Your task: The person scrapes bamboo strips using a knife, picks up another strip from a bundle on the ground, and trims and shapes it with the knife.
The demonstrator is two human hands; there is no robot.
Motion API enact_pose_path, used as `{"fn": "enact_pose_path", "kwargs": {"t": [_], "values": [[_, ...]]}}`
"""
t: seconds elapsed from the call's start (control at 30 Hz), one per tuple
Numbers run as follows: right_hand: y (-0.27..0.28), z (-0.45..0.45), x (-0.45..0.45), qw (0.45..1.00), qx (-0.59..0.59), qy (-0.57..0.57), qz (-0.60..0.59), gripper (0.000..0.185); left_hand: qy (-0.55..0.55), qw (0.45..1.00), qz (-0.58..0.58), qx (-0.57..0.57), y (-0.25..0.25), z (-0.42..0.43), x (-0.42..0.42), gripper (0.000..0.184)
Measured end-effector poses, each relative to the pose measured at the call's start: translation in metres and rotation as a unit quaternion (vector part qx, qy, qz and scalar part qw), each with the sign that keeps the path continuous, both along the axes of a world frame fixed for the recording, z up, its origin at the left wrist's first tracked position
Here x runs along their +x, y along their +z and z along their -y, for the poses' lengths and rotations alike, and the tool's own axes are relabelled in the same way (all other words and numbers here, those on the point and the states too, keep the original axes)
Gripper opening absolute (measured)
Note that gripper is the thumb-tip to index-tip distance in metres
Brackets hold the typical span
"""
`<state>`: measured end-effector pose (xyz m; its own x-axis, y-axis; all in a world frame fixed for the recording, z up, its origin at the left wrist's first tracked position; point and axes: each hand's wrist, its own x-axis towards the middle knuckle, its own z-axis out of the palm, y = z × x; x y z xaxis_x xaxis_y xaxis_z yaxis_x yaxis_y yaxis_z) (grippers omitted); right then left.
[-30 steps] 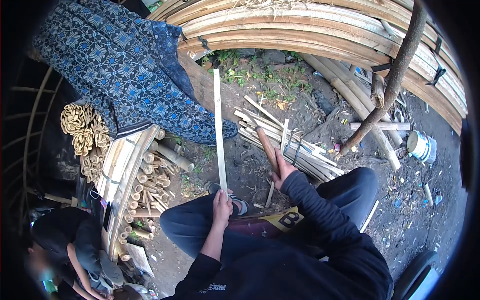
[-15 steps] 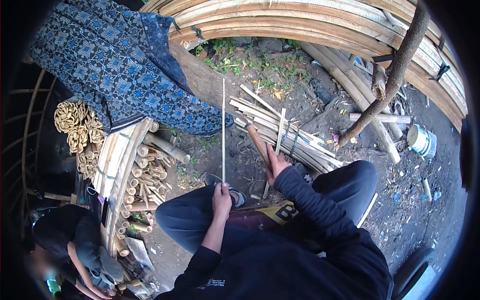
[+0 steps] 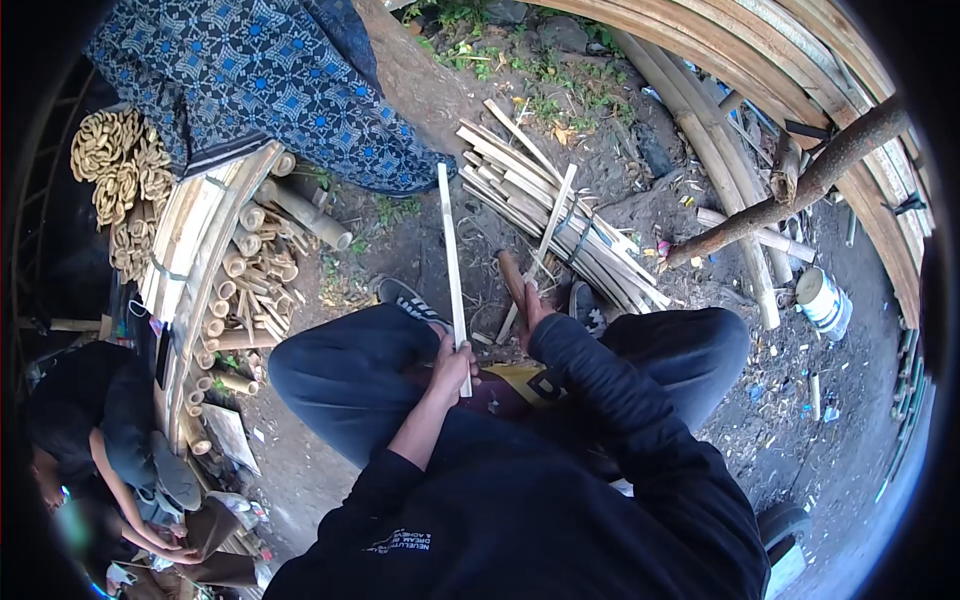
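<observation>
My left hand (image 3: pixel 452 370) is closed round a pale bamboo strip (image 3: pixel 451 260), which points away from me with its lower end showing just below the fist. In my right hand (image 3: pixel 537 310) is a brown wooden handle (image 3: pixel 512 277), tilted up and to the left. Whatever tool it belongs to cannot be made out. Just beyond, on the ground, lies a tied bundle of split bamboo strips (image 3: pixel 560 225), with one loose strip (image 3: pixel 552 222) slanting across it beside my right hand.
Blue patterned cloth (image 3: pixel 270 90) drapes at the upper left. Cut bamboo poles (image 3: pixel 235 265) are stacked below it. A branch (image 3: pixel 790 185) slants at the right, near a white bucket (image 3: pixel 823 303). Another person (image 3: pixel 110 430) bends over at the lower left.
The strip now shows its broader face, and its lower end sticks out below my left fist. Both hands stay closed on what they hold. My view has shifted slightly.
</observation>
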<state>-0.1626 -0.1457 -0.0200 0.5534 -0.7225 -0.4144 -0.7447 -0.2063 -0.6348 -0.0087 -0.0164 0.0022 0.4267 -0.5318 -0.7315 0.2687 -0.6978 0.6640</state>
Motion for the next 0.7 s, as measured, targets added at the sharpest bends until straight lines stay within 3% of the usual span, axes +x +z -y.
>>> {"fn": "enact_pose_path", "kwargs": {"t": [0.2,0.27,0.33,0.47,0.53,0.7], "values": [[-0.002,-0.007,0.007,0.993,0.081,0.045,-0.071,0.095,0.017,0.982,-0.179,-0.056,-0.003,-0.001,0.005,0.005],[0.003,-0.010,0.009,0.991,0.101,0.052,-0.071,0.096,0.023,0.981,-0.184,-0.055,0.003,-0.004,-0.002,0.007],[0.010,-0.016,0.011,0.994,0.100,-0.008,-0.047,0.097,0.000,0.977,-0.211,-0.031,0.001,-0.008,-0.005,0.008],[-0.063,-0.033,0.019,0.992,0.090,-0.087,0.023,0.097,0.019,0.956,-0.291,0.016,-0.008,-0.003,0.001,0.010],[-0.087,-0.035,0.022,0.971,0.154,-0.155,0.094,0.097,0.025,0.955,-0.294,0.021,-0.011,-0.002,0.001,0.011],[-0.057,-0.032,0.018,0.988,0.134,-0.055,0.053,0.097,0.028,0.949,-0.314,0.020,-0.013,-0.001,0.001,0.010]]}}
